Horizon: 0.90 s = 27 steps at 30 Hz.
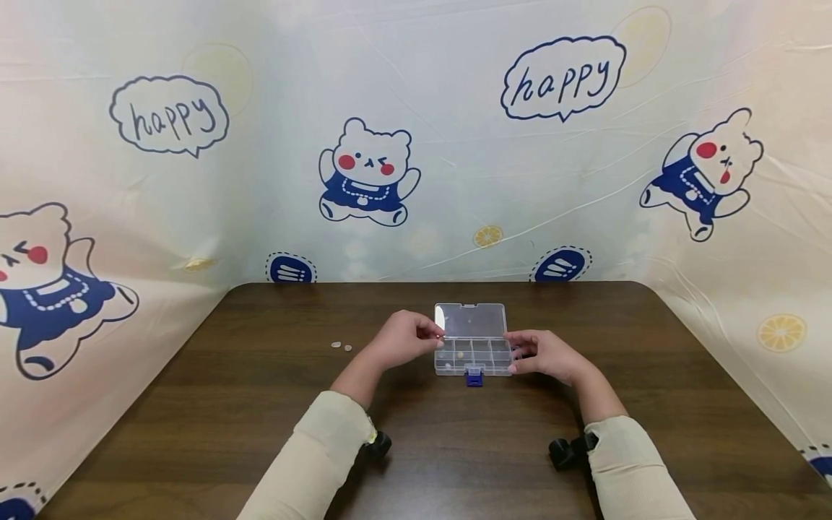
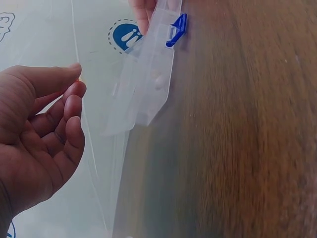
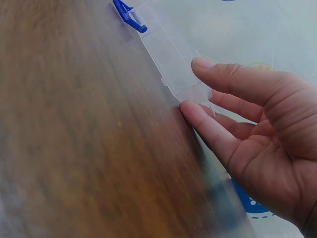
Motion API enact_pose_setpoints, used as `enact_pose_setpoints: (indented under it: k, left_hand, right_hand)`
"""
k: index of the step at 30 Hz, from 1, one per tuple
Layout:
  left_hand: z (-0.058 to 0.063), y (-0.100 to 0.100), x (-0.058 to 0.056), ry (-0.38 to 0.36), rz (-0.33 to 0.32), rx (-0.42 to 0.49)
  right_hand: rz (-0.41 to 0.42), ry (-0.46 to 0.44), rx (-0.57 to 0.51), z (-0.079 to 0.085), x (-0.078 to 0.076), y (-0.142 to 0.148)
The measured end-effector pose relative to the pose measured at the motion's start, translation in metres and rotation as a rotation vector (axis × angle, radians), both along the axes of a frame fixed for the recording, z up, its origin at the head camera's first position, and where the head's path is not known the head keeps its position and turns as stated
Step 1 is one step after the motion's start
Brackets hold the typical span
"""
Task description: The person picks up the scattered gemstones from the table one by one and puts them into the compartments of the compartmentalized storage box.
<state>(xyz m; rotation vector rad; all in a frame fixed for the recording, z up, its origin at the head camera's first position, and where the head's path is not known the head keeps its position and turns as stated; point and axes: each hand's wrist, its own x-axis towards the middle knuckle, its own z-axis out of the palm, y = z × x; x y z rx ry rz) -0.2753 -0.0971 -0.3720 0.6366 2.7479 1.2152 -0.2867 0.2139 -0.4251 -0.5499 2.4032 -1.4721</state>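
Observation:
A clear plastic compartment box (image 1: 473,365) with a blue latch (image 1: 474,378) stands on the table, its lid (image 1: 471,320) raised at the back. Small pale pieces lie in its left compartments. Above the box's left end, my left hand (image 1: 406,337) pinches a tiny red-orange piece (image 2: 80,80) between thumb and index finger; most of that piece is hidden by the fingertips. At the opposite end, my right hand (image 1: 546,354) holds the box's side between thumb and fingers. Something small and purplish (image 1: 516,352) shows partly behind this hand, too hidden to name.
Two small whitish pieces (image 1: 336,344) lie on the brown wooden table (image 1: 273,419), left of my left hand. A printed cloth (image 1: 455,173) with cartoon bears hangs behind the table and along both sides. Dark wrist devices (image 1: 572,453) sit at both sleeves.

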Motion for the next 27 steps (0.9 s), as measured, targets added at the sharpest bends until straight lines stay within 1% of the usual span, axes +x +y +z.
enact_pose_setpoints:
  k: [10, 17, 19, 27]
  left_hand:
    - [0.000, 0.008, -0.006, -0.024, -0.008, -0.002]
    - [0.001, 0.013, -0.011, 0.012, -0.055, 0.003]
    - [0.001, 0.015, -0.012, 0.017, -0.057, -0.006]
    - [0.001, 0.024, -0.016, -0.013, -0.060, -0.022]
  right_hand:
    - [0.003, -0.005, -0.015, 0.000, 0.000, 0.000]
    - [0.014, -0.013, -0.026, 0.002, 0.001, 0.000]
    - [0.018, -0.014, -0.033, 0.002, 0.001, 0.001]
    - [0.018, -0.004, -0.033, 0.001, 0.000, 0.001]
